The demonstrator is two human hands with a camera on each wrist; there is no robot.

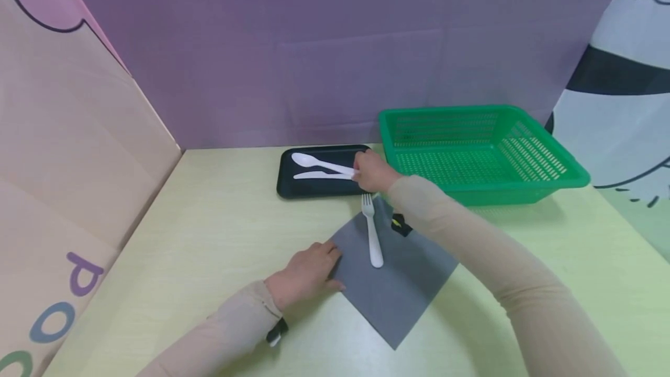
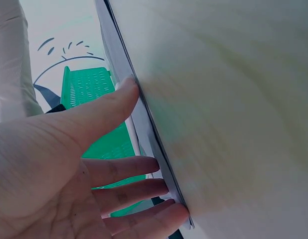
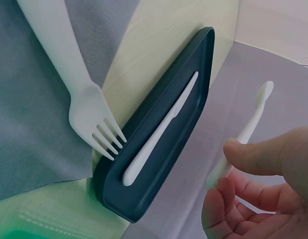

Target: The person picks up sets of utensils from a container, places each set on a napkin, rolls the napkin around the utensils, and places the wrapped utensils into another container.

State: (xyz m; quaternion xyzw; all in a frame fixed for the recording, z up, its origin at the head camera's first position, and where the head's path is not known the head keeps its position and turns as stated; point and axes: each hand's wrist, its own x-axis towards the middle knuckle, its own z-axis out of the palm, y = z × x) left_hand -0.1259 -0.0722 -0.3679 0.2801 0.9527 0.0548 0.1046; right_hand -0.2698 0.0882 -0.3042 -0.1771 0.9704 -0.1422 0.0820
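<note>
My right hand (image 1: 374,171) pinches the handle end of a white plastic spoon (image 3: 251,124) over the black tray (image 1: 287,186). A white knife (image 3: 161,132) lies in that tray, below the spoon in the head view. On the table in front, a dark grey napkin (image 1: 403,301) is spread cornerwise, with a white fork (image 1: 373,237) on it, tines toward the tray. My left hand (image 1: 309,269) rests at the napkin's left corner; in the left wrist view its fingers (image 2: 129,164) are straight, with thumb and fingertips at the napkin's edge.
A green slotted basket (image 1: 487,194) stands at the back right, close beside the tray. Behind the table hangs a purple cloth wall (image 1: 272,51), and a printed panel (image 1: 63,150) borders the left side. The right forearm crosses over the napkin's right part.
</note>
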